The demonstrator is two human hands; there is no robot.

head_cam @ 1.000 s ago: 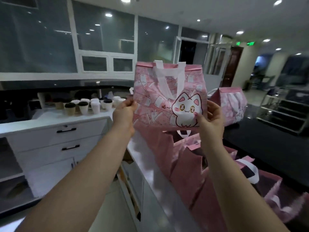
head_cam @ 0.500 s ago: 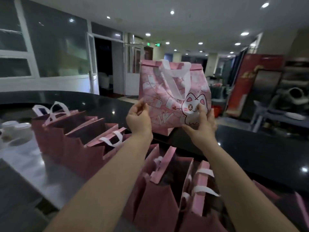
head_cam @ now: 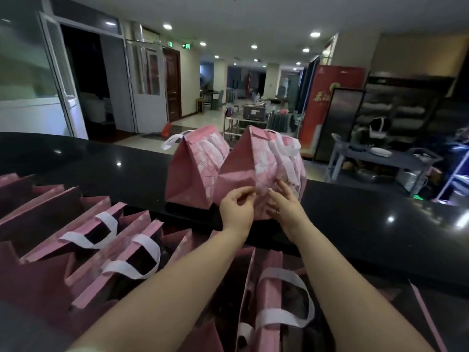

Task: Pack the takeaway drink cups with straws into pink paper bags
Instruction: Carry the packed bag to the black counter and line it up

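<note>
Dead ahead at counter [head_cam: 101, 168], upright bag [head_cam: 253, 163] stands betw. both hands, just R of 2nd bag [head_cam: 193, 168]: L hand [head_cam: 236, 209] pinches its lower fold, R hand [head_cam: 284, 204] lies flat-fingered on its front.

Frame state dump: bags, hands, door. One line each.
Held bag, top folded shut, upright.
Second bag, top folded shut, standing on counter.
Front bags, tops open, upright.
Left hand, pinches held bag.
Right hand, touches held bag.
Glass door, open.
</note>
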